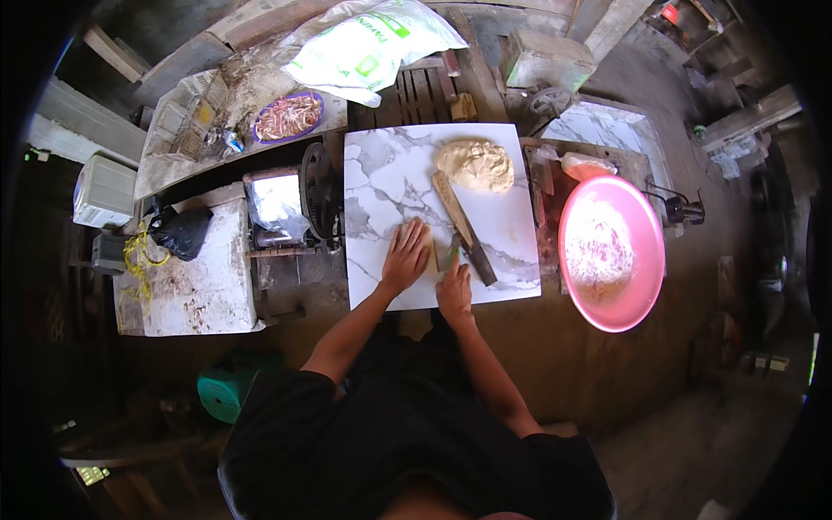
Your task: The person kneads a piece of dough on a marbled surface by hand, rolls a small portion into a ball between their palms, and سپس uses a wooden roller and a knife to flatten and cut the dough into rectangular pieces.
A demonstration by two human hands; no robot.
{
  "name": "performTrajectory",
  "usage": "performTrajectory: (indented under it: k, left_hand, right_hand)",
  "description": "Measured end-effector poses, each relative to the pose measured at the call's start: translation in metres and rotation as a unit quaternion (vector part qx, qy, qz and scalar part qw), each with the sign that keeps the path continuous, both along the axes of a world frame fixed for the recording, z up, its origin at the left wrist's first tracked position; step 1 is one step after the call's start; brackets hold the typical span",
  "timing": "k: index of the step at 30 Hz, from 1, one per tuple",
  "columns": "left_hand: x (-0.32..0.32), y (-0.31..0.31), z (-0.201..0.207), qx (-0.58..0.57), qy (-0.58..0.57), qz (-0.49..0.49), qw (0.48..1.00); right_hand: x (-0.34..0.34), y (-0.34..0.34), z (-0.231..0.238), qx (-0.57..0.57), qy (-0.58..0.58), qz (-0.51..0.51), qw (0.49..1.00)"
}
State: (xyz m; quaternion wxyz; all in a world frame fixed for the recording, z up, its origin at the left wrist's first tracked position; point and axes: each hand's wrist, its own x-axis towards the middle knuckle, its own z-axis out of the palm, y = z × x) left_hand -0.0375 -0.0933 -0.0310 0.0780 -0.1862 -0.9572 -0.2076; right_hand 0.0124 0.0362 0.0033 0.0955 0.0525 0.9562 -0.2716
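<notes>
My left hand [406, 257] lies flat on a white marble-patterned board [373, 165], fingers stretched forward. Along its right side shows the edge of a pale yellowish strip, perhaps dough; most of it is hidden. My right hand [455, 291] is closed round a small knife-like tool [454, 248] with a bit of green on it, the index finger pointing along it. Just right of the tool, a long wooden stick [464, 227] rests slantwise, its lower half darker. A big lump of beige dough [475, 165] sits at the board's far right.
Right of the board stands a pink basin [654, 251] with white flour inside. To the left are a hand-wheel machine [319, 191] and a black plastic bag [180, 232]. Farther back are a purple-rimmed tray [321, 106] of thin pieces and a white sack [373, 48].
</notes>
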Motion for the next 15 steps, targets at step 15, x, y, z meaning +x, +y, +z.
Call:
performTrajectory:
  k: [15]
  left_hand:
    - [-0.013, 0.014, 0.002, -0.062, -0.007, 0.019, 0.998]
  right_hand:
    - [-0.014, -0.015, 0.023, -0.124, 0.022, -0.021, 0.992]
